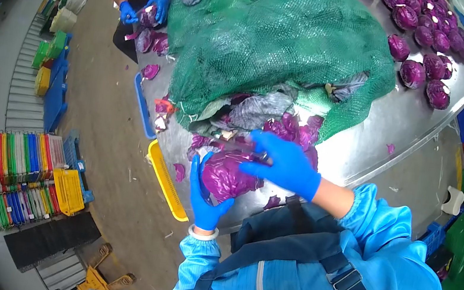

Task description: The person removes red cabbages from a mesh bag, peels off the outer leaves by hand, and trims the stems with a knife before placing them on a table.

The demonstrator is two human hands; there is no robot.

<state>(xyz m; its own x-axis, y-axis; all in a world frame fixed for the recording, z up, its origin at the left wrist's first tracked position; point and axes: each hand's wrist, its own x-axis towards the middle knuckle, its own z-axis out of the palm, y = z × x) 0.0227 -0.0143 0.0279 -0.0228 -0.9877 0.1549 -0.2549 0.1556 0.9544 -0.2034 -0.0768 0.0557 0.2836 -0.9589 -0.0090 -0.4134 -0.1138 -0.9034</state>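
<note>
1. The red cabbage (226, 175) is at the near edge of the steel table (377, 137), just in front of the person's body and held between both gloved hands.
2. The left hand (205, 196) comes up from below. Its palm cups the left and lower side of the cabbage, the fingers pointing up along the head and curved around it. The grip is wide, fitted to the round form.
3. The right hand (286, 164) lies on the upper right side of the cabbage. Its fingers are spread and point to the left, pressing on the top leaves. So the cabbage sits between the two palms, the left one under it and the right one over it.
4. Just behind the cabbage, loose purple leaves (291, 129) lie on the table, touching the mouth of a big green net sack (284, 39). More cabbage shows inside the sack's opening.
5. At the far right end of the table is a heap of trimmed cabbages (429, 30), well apart from the hands.
6. At the far left, a co-worker's hands (158, 2) in blue gloves hold another cabbage (148, 15).
7. A yellow crate (166, 180) and a blue crate (143, 105) stand against the left side of the table. Coloured stacked crates (29, 175) are on the floor further left.
</note>
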